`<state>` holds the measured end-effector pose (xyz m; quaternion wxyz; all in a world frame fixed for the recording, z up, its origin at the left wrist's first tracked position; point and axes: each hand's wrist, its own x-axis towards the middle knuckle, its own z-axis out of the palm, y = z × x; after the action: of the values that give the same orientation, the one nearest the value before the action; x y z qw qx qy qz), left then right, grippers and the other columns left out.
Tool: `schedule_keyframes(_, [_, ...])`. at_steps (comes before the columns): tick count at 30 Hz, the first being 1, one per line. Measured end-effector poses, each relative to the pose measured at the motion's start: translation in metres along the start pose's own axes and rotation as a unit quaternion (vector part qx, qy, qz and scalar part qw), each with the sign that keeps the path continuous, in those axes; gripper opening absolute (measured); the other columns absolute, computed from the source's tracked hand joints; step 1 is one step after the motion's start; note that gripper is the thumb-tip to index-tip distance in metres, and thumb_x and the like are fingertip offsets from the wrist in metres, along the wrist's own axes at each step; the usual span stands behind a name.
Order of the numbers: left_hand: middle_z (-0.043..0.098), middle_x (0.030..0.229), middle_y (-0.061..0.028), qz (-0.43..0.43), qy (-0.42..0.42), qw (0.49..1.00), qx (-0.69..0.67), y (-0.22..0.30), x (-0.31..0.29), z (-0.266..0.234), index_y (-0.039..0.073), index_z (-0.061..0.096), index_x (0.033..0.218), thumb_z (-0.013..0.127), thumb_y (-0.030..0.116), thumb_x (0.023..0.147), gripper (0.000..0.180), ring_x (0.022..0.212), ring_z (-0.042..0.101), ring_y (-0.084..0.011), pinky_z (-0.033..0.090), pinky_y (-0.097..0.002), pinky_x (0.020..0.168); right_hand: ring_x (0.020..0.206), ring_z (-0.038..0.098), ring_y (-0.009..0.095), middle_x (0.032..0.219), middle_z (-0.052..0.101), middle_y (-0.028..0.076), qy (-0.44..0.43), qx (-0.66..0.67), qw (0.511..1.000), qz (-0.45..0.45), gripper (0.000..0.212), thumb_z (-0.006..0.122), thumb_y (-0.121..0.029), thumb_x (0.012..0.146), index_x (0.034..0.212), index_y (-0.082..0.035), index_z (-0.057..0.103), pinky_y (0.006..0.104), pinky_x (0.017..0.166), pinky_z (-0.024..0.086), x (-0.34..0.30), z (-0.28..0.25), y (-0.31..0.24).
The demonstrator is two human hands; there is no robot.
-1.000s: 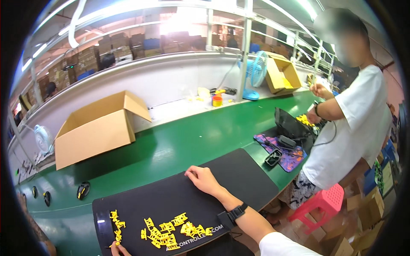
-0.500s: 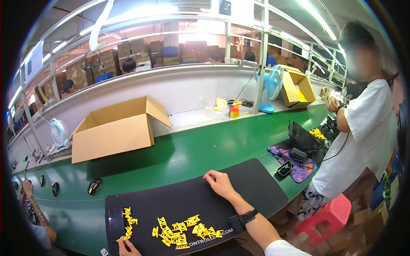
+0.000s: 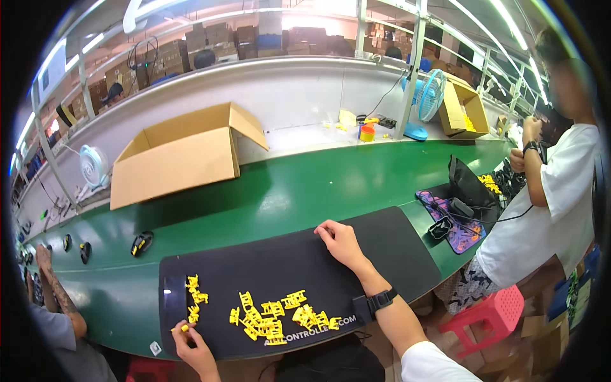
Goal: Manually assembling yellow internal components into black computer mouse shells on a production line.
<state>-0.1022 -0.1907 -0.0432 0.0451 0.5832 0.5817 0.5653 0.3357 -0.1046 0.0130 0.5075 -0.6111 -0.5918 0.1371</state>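
Observation:
My left hand [image 3: 196, 351] is closed at the near left of the black mat [image 3: 223, 274], its fingertips pinching a small yellow plastic piece [image 3: 184, 328]. Just beyond it, a short row of yellow plastic pieces [image 3: 193, 296] lies along the mat's left part. A loose heap of similar yellow pieces [image 3: 262, 320] spreads over the middle, right of that hand. My right hand [image 3: 342, 242] rests near the mat's far edge, fingers curled in. Whether anything sits inside its fingers is hidden. A black band is strapped round my right wrist.
A large open cardboard box [image 3: 175, 159] stands on the green bench [image 3: 305, 172] at the back left. Dark sandal-shaped items [image 3: 142, 243] lie on the left. At the right are a patterned mat [image 3: 468, 235] with cables, a black bag [image 3: 468, 184] and a standing person [image 3: 547, 191].
My view has tilted downward, so the bench sits higher and more of my left hand shows. My right hand stays by the mat's far edge. The person at right has shifted their hands.

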Motion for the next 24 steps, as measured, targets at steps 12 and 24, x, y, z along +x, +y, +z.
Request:
schedule_keyframes(12, [0.073, 0.096, -0.0098, -0.093, 0.000, 0.995, -0.031, 0.012, -0.001, -0.006, 0.002, 0.062, 0.135, 0.052, 0.001, 0.106, 0.031, 0.060, 0.049, -0.0079, 0.043, -0.0246, 0.058, 0.054, 0.053, 0.013, 0.062, 0.061, 0.009, -0.015, -0.023, 1.000, 0.010, 0.015, 0.067, -0.014, 0.100, 0.099, -0.002, 0.075, 0.0327, 0.056, 0.044, 0.003, 0.001, 0.000])
schedule_keyframes(24, [0.074, 0.119, -0.0151, -0.097, -0.007, 0.991, -0.089, 0.007, 0.003, -0.010, -0.005, 0.064, 0.131, 0.051, -0.002, 0.105, 0.029, 0.061, 0.057, -0.0115, 0.047, -0.0258, 0.057, 0.054, 0.052, 0.012, 0.060, 0.058, 0.008, -0.019, -0.017, 1.000, 0.016, 0.014, 0.067, -0.012, 0.099, 0.099, -0.001, 0.076, 0.0321, 0.056, 0.043, 0.001, 0.000, -0.006])
